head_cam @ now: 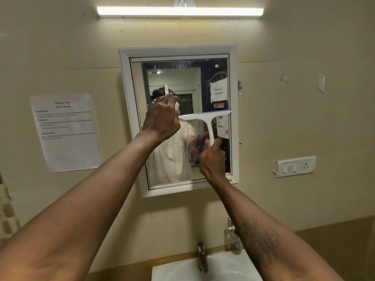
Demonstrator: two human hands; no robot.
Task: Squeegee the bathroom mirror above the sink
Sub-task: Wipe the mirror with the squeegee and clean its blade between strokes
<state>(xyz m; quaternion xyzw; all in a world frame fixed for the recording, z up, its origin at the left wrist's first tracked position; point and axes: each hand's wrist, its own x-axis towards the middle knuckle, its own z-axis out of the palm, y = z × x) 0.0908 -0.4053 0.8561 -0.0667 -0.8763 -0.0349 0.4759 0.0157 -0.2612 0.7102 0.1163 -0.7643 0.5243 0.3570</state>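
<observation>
Squeegee (206, 117) flat on mirror (174, 78).
Right hand (213, 161) grips its handle (211, 133); left hand (162, 118), by blade's end, curls round a small white object (177, 106).

Left hand (162, 118) and right hand (213, 159) are raised, fingers curled in grips.

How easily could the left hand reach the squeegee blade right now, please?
Probably yes: the left hand is right beside the left end of the squeegee blade, nothing between, though it grips something white.

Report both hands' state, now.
Left hand: curled round something white, unclear what.
Right hand: gripping the squeegee handle.
</observation>
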